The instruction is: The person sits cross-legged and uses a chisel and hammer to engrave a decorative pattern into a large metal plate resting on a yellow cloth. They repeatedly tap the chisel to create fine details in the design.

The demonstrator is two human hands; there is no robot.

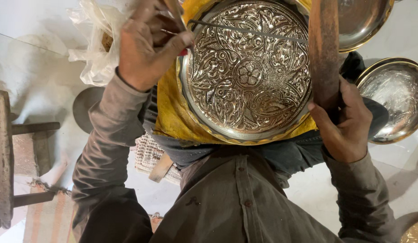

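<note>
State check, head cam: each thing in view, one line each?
Round engraved silver-coloured metal plate: face up on the lap, resting on yellow cloth.
Thin metal rod: lying across the plate's upper part.
Left hand: closed on the rod's end.
Right hand: gripping the rusty brown bar, held upright at the plate's edge.
Plain shiny metal bowl: on the floor, empty.
Clear plastic bag: crumpled.

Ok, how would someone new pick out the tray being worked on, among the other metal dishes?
Start at the yellow cloth on the person's lap. The round tray lies on it, between the left hand and right hand. Unlike the plain, smooth dishes to the right, its whole face is covered in embossed floral scrollwork around a central flower.
</note>
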